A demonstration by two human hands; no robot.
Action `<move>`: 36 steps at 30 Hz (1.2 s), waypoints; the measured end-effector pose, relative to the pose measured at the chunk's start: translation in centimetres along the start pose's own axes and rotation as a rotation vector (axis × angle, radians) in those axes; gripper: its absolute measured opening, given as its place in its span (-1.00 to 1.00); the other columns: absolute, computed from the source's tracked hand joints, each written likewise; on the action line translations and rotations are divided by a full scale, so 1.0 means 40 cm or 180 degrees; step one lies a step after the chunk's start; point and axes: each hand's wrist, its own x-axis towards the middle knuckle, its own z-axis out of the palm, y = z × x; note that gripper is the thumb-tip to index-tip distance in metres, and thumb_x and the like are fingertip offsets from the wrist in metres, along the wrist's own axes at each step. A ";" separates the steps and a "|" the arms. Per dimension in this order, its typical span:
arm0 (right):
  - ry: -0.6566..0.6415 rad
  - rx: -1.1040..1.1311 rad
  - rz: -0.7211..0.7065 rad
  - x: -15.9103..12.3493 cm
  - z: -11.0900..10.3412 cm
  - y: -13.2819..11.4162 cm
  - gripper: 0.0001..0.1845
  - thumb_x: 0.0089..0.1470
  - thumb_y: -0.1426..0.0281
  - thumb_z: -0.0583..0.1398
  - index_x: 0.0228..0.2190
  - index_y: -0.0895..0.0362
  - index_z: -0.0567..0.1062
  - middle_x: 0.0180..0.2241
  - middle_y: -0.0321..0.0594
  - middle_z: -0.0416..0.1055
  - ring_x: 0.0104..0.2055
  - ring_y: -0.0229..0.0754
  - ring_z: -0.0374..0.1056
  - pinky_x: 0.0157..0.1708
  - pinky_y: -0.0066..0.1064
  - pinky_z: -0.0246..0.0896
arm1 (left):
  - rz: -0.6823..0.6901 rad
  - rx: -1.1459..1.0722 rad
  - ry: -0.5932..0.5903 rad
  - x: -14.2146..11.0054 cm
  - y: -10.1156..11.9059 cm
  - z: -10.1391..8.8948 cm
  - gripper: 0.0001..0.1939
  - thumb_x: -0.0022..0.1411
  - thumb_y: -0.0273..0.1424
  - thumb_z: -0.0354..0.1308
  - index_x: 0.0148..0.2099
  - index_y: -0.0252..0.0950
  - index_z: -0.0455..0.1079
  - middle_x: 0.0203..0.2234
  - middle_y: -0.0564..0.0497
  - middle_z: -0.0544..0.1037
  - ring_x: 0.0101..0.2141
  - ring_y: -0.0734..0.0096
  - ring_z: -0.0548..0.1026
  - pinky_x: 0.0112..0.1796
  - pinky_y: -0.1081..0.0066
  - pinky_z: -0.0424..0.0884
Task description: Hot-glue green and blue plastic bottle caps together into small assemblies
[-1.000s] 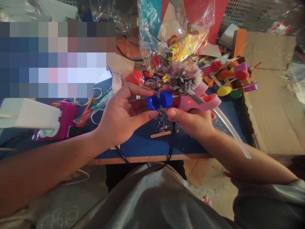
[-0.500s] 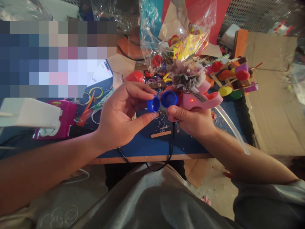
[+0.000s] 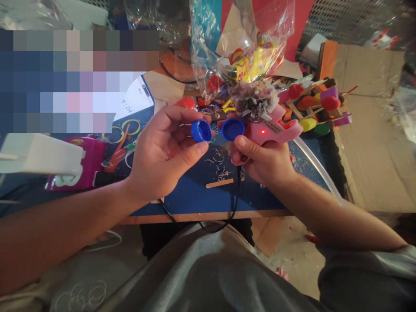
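Note:
Between the fingertips and thumb of my left hand [image 3: 164,151] is a small blue bottle cap [image 3: 201,131], its hollow side turned toward the right. My right hand [image 3: 264,160] is closed around a pink hot glue gun [image 3: 276,132] with a lit red light and a clear glue stick [image 3: 320,169] sticking out behind. The same hand also holds a second blue bottle cap [image 3: 233,129], open side toward me, in front of the gun's front end. A small gap separates the two caps. The gun's nozzle is hidden.
A wooden craft stick [image 3: 219,183] and white glue strings lie on the blue table [image 3: 195,201]. A black cord [image 3: 234,203] hangs over the front edge. Behind stand a stick-and-cap model [image 3: 312,104] and a plastic bag [image 3: 243,43]. A magenta power strip [image 3: 91,160] is left.
My left hand has drawn its cap a little left and up, tilting it, so the gap between the caps is wider. My right hand has barely shifted.

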 end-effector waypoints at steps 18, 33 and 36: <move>-0.0432 -0.0038 0.0474 -0.015 -0.006 -0.013 -0.27 -0.02 -0.26 0.67 -0.16 0.06 0.72 -0.53 -0.37 0.47 -0.54 -0.27 0.32 -0.58 -0.41 0.20 | -0.2232 -0.1125 -0.0598 0.013 0.056 0.036 -0.65 0.48 -0.15 0.43 -0.25 -0.30 0.55 -0.37 -0.04 0.50 -0.47 0.47 0.33 -0.52 0.51 0.31; -0.0606 0.0073 0.0610 -0.014 -0.001 -0.018 -0.30 -0.03 -0.26 0.67 -0.44 0.05 0.61 -0.54 -0.33 0.46 -0.53 -0.26 0.34 -0.58 -0.39 0.25 | -0.2081 -0.1413 -0.1513 -0.001 0.038 0.020 -0.55 0.61 0.05 0.39 -0.01 -0.25 0.52 -0.41 -0.02 0.62 -0.45 0.36 0.50 -0.35 0.33 0.43; -0.0486 0.0094 0.0584 -0.015 0.005 -0.020 -0.33 -0.03 -0.22 0.69 -0.26 0.04 0.72 -0.51 -0.37 0.48 -0.54 -0.26 0.34 -0.59 -0.40 0.27 | -0.2072 -0.1367 -0.1469 0.000 0.035 0.016 -0.57 0.63 0.05 0.38 0.02 -0.23 0.51 -0.41 0.00 0.63 -0.45 0.37 0.50 -0.34 0.32 0.44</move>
